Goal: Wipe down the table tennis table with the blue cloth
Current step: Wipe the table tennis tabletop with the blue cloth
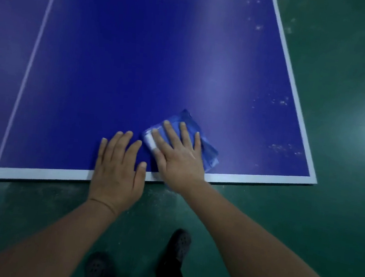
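The blue table tennis table fills the upper view, with a white border and a white centre line at the left. A folded blue cloth lies flat on it near the front edge. My right hand presses down on the cloth with straight, spread fingers; a white patch shows at the cloth's left side. Just to the left, my left hand rests flat on the table's front edge, fingers straight. White dust specks dot the surface near the right corner and further back along the right side.
Green floor surrounds the table at the front and right. My two dark shoes stand on it below the front edge. The table's front right corner is close to my right hand.
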Tool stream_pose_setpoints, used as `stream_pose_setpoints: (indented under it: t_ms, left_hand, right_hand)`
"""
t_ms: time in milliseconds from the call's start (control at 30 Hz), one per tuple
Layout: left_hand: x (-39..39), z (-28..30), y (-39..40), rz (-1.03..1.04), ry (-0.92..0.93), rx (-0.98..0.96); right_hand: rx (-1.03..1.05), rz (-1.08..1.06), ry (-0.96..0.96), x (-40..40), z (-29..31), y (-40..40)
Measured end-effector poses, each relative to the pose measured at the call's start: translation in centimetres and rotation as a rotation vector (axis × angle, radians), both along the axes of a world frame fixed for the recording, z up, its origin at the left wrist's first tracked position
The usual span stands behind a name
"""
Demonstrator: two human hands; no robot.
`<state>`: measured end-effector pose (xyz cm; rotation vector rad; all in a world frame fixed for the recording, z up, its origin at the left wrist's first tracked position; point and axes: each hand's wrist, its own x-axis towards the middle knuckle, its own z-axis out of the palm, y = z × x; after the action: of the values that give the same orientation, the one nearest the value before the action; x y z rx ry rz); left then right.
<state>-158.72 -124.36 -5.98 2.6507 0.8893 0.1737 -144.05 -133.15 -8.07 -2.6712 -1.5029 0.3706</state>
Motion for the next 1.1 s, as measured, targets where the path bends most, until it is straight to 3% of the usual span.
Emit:
stream_pose_setpoints:
  t_ms: [67,167,267,333,400,500,600,667,733,800,967,1100]
  left_hand:
    - [3.1,-0.1,-2.2,-0.002,-0.008,-0.021]
    - [6.4,-0.8,-4.7,-0.027,0.028,-0.016]
    - [7.6,-2.0,-5.4,-0.031,0.114,0.083]
    - [7.6,-2.6,-5.4,-0.028,0.153,0.134]
    - [7.7,-2.8,-5.4,-0.024,0.181,0.137]
    - [8.0,-2.7,-5.5,-0.012,0.213,0.132]
    - [8.1,-2.5,-5.6,0.003,0.230,0.115]
    - [8.2,-2.4,-5.5,0.012,0.234,0.112]
    - [8.2,-2.3,-5.5,0.007,0.243,0.104]
    - [8.3,-2.2,-5.5,0.012,0.239,0.110]
    - [8.5,-2.2,-5.5,0.011,0.269,0.107]
    - [8.5,-2.1,-5.6,0.016,0.281,0.102]
  right_hand:
    - [-0.057,-0.095,-0.065,5.7,0.1,-4.5]
    - [-0.202,-0.471,-0.181,16.0,0.6,-13.7]
    - [-0.102,-0.839,-0.034,21.5,1.9,-19.2]
    - [-0.055,-0.915,-0.029,21.2,1.2,-18.8]
    - [-0.100,-0.813,-0.085,18.2,0.5,-16.7]
    - [-0.065,-0.312,-0.121,11.4,-0.3,-14.5]
    - [-0.103,0.011,-0.043,14.3,0.2,-15.6]
    - [-0.131,-0.087,-0.099,20.6,0.1,-15.9]
    - [-0.134,-0.369,-0.103,26.3,0.6,-15.6]
    - [-0.081,-0.510,-0.073,27.3,0.5,-15.5]
    - [-0.081,-0.345,-0.097,17.0,0.1,-21.7]
    - [-0.096,-0.287,-0.069,19.8,0.4,-20.8]
